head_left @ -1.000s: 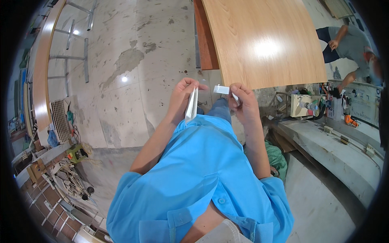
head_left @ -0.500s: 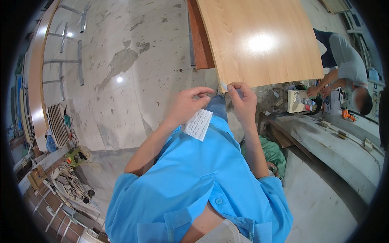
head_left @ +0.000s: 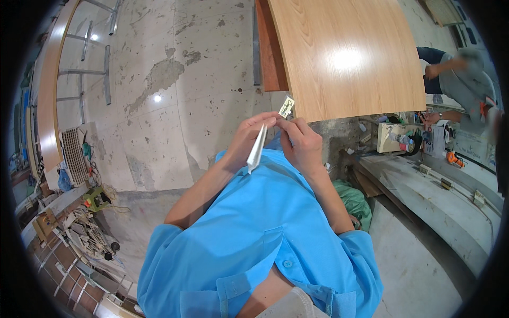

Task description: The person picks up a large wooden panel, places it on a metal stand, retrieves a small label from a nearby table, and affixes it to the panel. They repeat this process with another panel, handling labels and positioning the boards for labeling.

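Observation:
My left hand is closed around a white printed sheet, now turned almost edge-on, which looks like a sheet or pad of labels. Against its fingertips my right hand is pinched closed. A small pale label with dark print sticks up from where the two hands' fingertips meet; the right fingers appear to grip its lower end. Just beyond lies the near left corner of a light wood-grain panel. The hands stay a little short of that panel.
Under the panel's left side shows a reddish-brown board. At right, a co-worker leans over a cluttered bench with an orange tool. A grey ledge and green sack are near my right arm. Metal-legged table stands left.
My right hand has moved left from the panel's corner to my left fingertips. The printed sheet has turned from face-on to edge-on. The co-worker has shifted and lifted an arm.

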The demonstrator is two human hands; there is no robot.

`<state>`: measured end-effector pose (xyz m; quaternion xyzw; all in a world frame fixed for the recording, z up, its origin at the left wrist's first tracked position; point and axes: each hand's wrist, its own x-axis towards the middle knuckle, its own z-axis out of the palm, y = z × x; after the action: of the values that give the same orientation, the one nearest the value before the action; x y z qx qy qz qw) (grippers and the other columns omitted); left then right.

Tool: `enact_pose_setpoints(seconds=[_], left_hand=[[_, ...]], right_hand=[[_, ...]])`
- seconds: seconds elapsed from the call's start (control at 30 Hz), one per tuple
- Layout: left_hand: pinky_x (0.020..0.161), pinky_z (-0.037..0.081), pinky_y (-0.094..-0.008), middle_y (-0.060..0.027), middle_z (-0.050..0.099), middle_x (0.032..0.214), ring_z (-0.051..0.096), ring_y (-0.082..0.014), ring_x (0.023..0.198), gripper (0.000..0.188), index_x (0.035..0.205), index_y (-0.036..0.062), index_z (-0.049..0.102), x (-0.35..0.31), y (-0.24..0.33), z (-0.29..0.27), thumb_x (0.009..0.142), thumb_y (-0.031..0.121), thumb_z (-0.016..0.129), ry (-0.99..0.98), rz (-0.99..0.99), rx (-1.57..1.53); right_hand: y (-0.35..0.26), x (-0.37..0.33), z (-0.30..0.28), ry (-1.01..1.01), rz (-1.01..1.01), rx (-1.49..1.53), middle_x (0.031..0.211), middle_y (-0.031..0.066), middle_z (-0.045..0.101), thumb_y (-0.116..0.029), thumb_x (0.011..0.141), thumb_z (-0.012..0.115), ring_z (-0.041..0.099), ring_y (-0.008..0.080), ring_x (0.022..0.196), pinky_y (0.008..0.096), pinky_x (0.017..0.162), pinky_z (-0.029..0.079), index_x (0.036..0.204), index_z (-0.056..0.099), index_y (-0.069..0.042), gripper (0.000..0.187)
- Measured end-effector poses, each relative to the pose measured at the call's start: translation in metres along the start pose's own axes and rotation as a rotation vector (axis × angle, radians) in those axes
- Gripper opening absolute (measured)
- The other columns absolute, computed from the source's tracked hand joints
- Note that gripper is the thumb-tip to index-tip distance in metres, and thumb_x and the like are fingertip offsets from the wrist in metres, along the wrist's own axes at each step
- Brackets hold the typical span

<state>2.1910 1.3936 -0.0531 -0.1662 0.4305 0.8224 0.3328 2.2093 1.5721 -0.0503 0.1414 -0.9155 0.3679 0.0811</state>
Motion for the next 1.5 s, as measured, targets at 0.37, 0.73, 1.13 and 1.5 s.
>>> enact_pose_setpoints(seconds=[0.37,0.73,1.13,1.5], left_hand=[[0.058,0.051,-0.0238,-0.0047,0.069,0.084,0.063,-0.0087,0.067,0.017,0.106,0.0014,0.065,0.023,0.005,-0.002,0.094,0.012,0.068,0.088,0.027,0.16],[0.057,0.049,-0.0233,-0.0016,0.069,0.086,0.063,-0.007,0.069,0.017,0.104,0.0009,0.069,0.04,0.0,0.003,0.094,0.015,0.07,0.036,0.088,0.271],[0.061,0.049,-0.0258,-0.0001,0.067,0.08,0.061,-0.008,0.068,0.01,0.095,0.0028,0.07,0.047,0.007,-0.005,0.092,0.012,0.07,0.161,0.074,0.419],[0.059,0.048,-0.0222,-0.0026,0.067,0.079,0.061,-0.0064,0.066,0.015,0.096,-0.0008,0.068,0.119,-0.022,0.097,0.093,0.014,0.071,-0.063,0.045,0.394]], right_hand=[[0.051,0.035,-0.027,-0.266,0.789,0.859,0.072,-0.0022,0.06,-0.019,0.093,0.07,0.047,0.0021,0.056,0.0204,0.049,0.035,0.098,0.07,-0.003,0.017],[0.04,0.027,-0.029,0.024,0.462,0.537,0.08,0.0069,0.068,-0.014,0.086,0.073,0.061,0.0142,0.072,0.0296,0.066,0.047,0.089,0.07,0.001,0.015],[0.041,0.035,-0.017,0.054,0.512,0.492,0.078,0.0028,0.068,-0.014,0.087,0.073,0.059,0.0083,0.071,0.0261,0.062,0.047,0.09,0.072,0.001,0.015],[0.114,0.01,-0.08,0.419,0.656,0.416,0.071,-0.0032,0.063,-0.016,0.088,0.075,0.053,0.0028,0.062,0.0218,0.054,0.04,0.088,0.072,-0.002,0.014]])
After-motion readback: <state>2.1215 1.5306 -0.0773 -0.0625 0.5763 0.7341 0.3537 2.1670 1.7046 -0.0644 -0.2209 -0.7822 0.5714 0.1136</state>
